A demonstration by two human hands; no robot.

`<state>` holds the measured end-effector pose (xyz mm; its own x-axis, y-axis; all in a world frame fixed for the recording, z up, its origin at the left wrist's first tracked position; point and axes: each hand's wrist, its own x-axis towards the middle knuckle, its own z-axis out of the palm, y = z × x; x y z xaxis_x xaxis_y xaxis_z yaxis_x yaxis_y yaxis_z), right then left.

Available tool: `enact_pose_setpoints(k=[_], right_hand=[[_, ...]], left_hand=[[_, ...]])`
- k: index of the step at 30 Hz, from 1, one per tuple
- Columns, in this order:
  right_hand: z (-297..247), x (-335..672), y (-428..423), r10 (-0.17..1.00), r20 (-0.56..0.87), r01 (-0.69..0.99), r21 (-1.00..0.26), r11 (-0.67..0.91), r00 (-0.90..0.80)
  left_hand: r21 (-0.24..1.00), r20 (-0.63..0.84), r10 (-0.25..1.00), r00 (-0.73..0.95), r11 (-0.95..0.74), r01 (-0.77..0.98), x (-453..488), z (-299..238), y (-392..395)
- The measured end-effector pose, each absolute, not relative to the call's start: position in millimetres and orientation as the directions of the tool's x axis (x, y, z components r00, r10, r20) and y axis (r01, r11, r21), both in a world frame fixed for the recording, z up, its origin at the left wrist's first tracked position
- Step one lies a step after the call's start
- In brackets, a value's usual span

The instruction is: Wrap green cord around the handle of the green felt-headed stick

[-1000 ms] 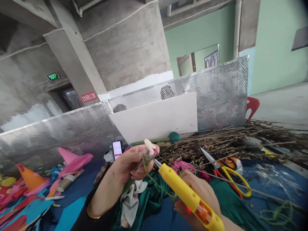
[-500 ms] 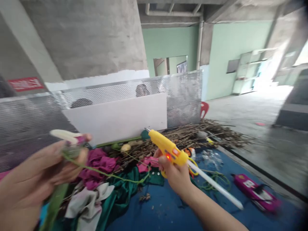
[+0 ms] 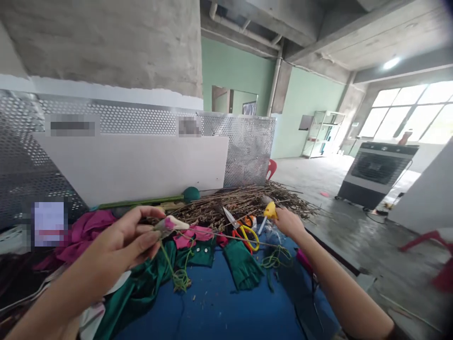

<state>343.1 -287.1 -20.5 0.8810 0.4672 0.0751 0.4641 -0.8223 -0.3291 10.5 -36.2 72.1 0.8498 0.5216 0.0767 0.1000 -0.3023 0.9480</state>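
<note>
My left hand [image 3: 132,241], at the left above the table, pinches a small white-and-purple piece [image 3: 177,224] between thumb and fingers. A greyish base on it is partly covered by the fingertips. Green string [image 3: 181,279] hangs below this hand, and a thin stick runs rightward from near the piece. Toward the back right, my right hand [image 3: 289,223] grips a yellow glue gun [image 3: 271,210], mostly turned away from me; a white glue stick [image 3: 262,225] shows beneath it. Scissors with yellow-and-orange handles [image 3: 250,238] lie left of the glue gun.
Dry twigs [image 3: 240,204] are heaped along the back. Dark green cloth [image 3: 243,269], magenta cloth [image 3: 85,231] and coiled green string [image 3: 277,257] lie on the blue table [image 3: 212,311]. A white board [image 3: 148,165] leans against a perforated metal screen [image 3: 249,151]. An air cooler [image 3: 382,167] stands right.
My right hand has carried the glue gun away to the back right of the table. My left hand has moved right with the white-and-purple piece, which now points right. The view has turned right.
</note>
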Motion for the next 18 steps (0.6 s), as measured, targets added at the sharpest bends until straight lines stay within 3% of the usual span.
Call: enact_pose_setpoints(k=[7,13,15,17,18], right_hand=[[-59,343,-284,0.535,0.01,0.535,-0.053,-0.843,0.845],[-51,322,-281,0.609,0.2,0.607,0.077,-0.791,0.768],[-39,296,-265,0.682,0.264,0.715,-0.044,-0.698,0.682],[-28,257,-241,0.766,0.331,0.774,-0.545,-0.321,0.551],[-24,235,-226,0.81,0.288,0.657,-0.738,-0.152,0.511]], left_hand=[[0.86,0.137,0.531,0.836,-0.483,0.166,21,47,-57],[0.786,0.157,0.547,0.822,-0.573,0.232,24,43,-60],[0.758,0.175,0.579,0.796,-0.595,0.267,27,40,-60],[0.736,0.202,0.603,0.772,-0.613,0.286,30,37,-61],[0.724,0.224,0.61,0.76,-0.626,0.289,31,36,-62]])
